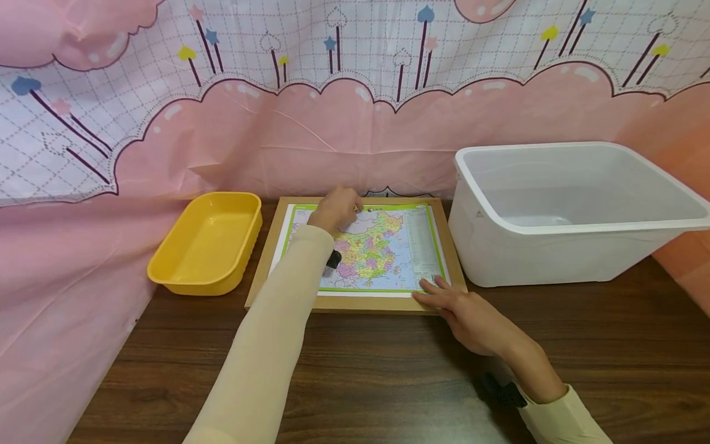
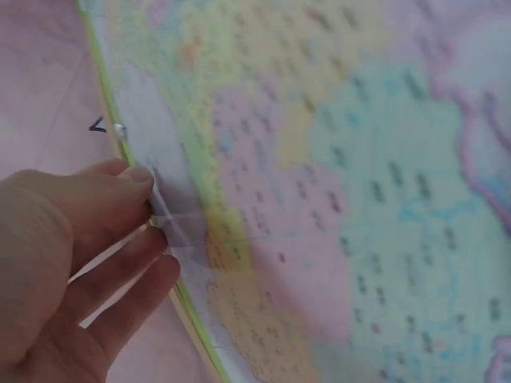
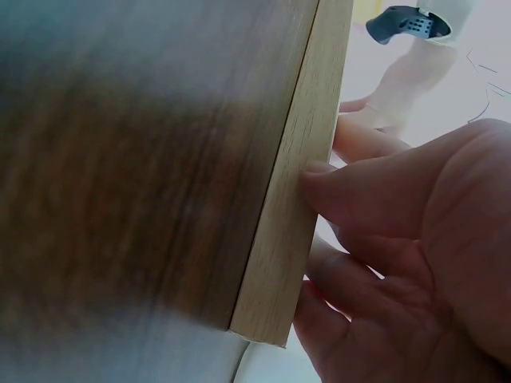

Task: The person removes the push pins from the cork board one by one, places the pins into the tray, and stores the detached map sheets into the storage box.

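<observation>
Atop a light-brown wooden board, flat on the dark-brown wood-grain tabletop, lies a colourful printed paper map with a green border. At the board's far edge, the left hand has its fingers bent, thumb and forefinger close together on the map's margin; whether they pinch the paper or something small, I cannot tell. A small shiny round piece sits at that edge, just beside the thumb. At the board's near right corner, the right hand spreads its fingers loosely over the map, thumb against the wooden side, gripping nothing.

Uneven pressure from the two hands could skew the map on the board or crease its thin far margin. The left forearm, reaching across the board, might drag the sheet.

Pink patterned cloth hangs close behind the board, limiting moves beyond it. A white plastic tub hems in the board's right side; left of the board, a narrow gap separates it from a yellow plastic basin. The widest room lies on the board's near side.
</observation>
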The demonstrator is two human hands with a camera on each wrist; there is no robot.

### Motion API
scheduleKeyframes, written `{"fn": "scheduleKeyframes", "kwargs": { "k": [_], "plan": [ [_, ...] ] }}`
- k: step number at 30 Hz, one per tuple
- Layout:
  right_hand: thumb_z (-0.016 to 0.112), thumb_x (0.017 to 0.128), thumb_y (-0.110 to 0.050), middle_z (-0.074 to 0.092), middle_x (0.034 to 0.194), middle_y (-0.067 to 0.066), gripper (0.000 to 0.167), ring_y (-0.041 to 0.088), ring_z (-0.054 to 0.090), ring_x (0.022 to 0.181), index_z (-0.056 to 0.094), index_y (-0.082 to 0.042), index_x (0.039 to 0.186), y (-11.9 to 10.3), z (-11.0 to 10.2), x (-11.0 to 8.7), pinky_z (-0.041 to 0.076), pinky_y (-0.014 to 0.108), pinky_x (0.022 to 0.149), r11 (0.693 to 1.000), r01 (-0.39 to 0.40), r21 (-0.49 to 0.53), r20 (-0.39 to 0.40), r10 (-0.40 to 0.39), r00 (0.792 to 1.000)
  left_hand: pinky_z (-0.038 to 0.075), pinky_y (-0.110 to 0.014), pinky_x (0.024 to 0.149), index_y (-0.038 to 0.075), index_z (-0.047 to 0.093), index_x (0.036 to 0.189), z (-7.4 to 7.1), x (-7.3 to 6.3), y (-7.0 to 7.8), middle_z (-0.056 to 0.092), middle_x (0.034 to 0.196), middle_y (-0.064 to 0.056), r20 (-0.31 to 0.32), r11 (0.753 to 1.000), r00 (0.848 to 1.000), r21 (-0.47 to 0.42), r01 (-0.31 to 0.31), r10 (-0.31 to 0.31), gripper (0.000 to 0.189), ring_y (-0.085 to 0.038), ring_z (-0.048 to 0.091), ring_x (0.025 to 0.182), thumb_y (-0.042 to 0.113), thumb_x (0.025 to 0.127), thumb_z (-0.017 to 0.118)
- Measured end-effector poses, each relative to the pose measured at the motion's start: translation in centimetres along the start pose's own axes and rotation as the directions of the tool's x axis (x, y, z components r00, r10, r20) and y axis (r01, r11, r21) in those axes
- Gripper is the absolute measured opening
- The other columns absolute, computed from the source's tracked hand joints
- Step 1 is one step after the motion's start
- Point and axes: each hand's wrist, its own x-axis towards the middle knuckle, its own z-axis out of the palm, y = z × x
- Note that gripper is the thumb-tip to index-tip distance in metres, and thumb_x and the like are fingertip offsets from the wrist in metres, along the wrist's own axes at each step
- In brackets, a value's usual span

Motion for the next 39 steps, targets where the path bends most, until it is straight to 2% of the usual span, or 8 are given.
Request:
{"fn": "scheduleKeyframes", "kwargs": {
  "k": [6, 11, 18, 25, 34, 39],
  "plan": [
    [0.060, 0.102, 0.008, 0.056, 0.158, 0.016, 0.048, 0.046, 0.048, 0.149, 0.067, -0.014, 0.144, 0.0, 0.0, 0.0, 0.041, 0.074, 0.113, 1.000, 0.017, -0.002, -0.010, -0.017, 1.000, 0.055, -0.040, 0.111, 0.014, 0.079, 0.127, 0.3, 0.2, -0.2, 0.071, 0.141, -0.004, -0.030, 0.998, 0.999, 0.063, -0.028, 0.030, 0.032, -0.022, 0.063, 0.134, 0.000, 0.102, 0.064],
    [0.061, 0.101, 0.008, 0.056, 0.158, 0.016, 0.049, 0.047, 0.050, 0.148, 0.068, -0.014, 0.144, 0.1, 0.0, 0.0, 0.044, 0.070, 0.112, 1.000, 0.027, -0.013, -0.016, -0.027, 0.999, 0.057, -0.039, 0.106, 0.012, 0.083, 0.112, 0.8, 0.6, 0.0, 0.075, 0.130, -0.005, -0.073, 0.993, 0.997, 0.110, -0.032, 0.040, 0.027, -0.019, 0.067, 0.118, -0.002, 0.103, 0.061],
    [0.061, 0.101, 0.006, 0.057, 0.157, 0.017, 0.048, 0.047, 0.051, 0.146, 0.068, -0.014, 0.144, 0.6, 0.1, 0.0, 0.045, 0.072, 0.110, 0.999, 0.035, -0.018, -0.025, -0.035, 0.999, 0.056, -0.040, 0.108, 0.012, 0.082, 0.116, 1.2, 1.1, 0.3, 0.075, 0.131, -0.005, -0.107, 0.992, 0.994, 0.128, 0.003, 0.011, 0.029, -0.022, 0.068, 0.124, -0.004, 0.102, 0.062],
    [0.062, 0.101, 0.006, 0.057, 0.157, 0.016, 0.048, 0.047, 0.052, 0.146, 0.068, -0.015, 0.144, 0.9, -0.1, 0.4, 0.046, 0.070, 0.111, 0.999, 0.042, -0.024, -0.021, -0.043, 0.999, 0.057, -0.039, 0.107, 0.014, 0.080, 0.122, 1.0, 1.4, 0.2, 0.075, 0.132, -0.005, -0.104, 0.988, 0.994, 0.147, 0.038, -0.022, 0.030, -0.026, 0.068, 0.127, -0.001, 0.101, 0.065],
    [0.062, 0.102, 0.005, 0.057, 0.157, 0.017, 0.047, 0.046, 0.051, 0.147, 0.069, -0.015, 0.143, 1.2, -0.4, 0.6, 0.045, 0.070, 0.112, 0.999, 0.044, -0.011, -0.013, -0.044, 0.999, 0.059, -0.037, 0.100, 0.011, 0.082, 0.111, 1.1, 1.8, 0.6, 0.078, 0.118, -0.005, -0.117, 0.983, 0.993, 0.179, 0.049, -0.028, 0.021, -0.022, 0.071, 0.113, 0.001, 0.102, 0.066],
    [0.062, 0.102, 0.005, 0.057, 0.157, 0.016, 0.046, 0.045, 0.051, 0.147, 0.068, -0.014, 0.143, 1.3, -0.5, 0.6, 0.044, 0.070, 0.113, 0.999, 0.045, -0.009, -0.010, -0.045, 0.999, 0.060, -0.037, 0.099, 0.010, 0.083, 0.109, 1.1, 1.8, 0.6, 0.078, 0.118, -0.006, -0.121, 0.982, 0.992, 0.179, 0.057, -0.036, 0.020, -0.023, 0.072, 0.113, 0.001, 0.102, 0.066]
  ]
}}
